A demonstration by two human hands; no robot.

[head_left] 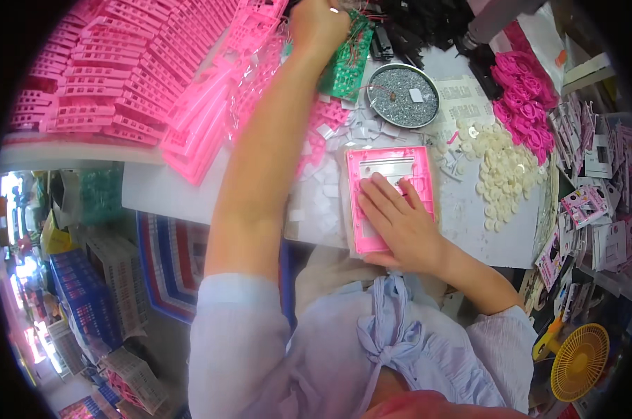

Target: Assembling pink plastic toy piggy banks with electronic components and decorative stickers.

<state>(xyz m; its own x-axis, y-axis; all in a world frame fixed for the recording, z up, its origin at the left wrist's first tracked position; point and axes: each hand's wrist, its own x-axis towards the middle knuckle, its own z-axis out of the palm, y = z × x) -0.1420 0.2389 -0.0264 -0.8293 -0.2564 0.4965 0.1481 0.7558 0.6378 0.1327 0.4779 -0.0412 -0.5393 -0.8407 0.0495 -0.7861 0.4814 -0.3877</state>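
Near the middle of the table, a shallow pink plastic housing (423, 167) with a silvery metal plate (398, 167) in its upper part lies on a thin pad. My right hand (394, 216) rests flat across it, fingers stretched out and slightly apart, covering its lower middle. Stretched far forward, my left hand (319, 29) is at the top edge of the picture, its fingers curled in. Whatever it holds is hidden. Just beside it are green circuit boards (347, 66) with thin red wires.
Pink plastic parts (113, 77) stand in stacked rows at the far left. A round tin of grey granules (393, 105) sits ahead of the housing. Small white discs (501, 174), magenta cable bundles (522, 91) and black parts (428, 21) lie to the right and far side. A yellow fan (579, 362) is lower right.
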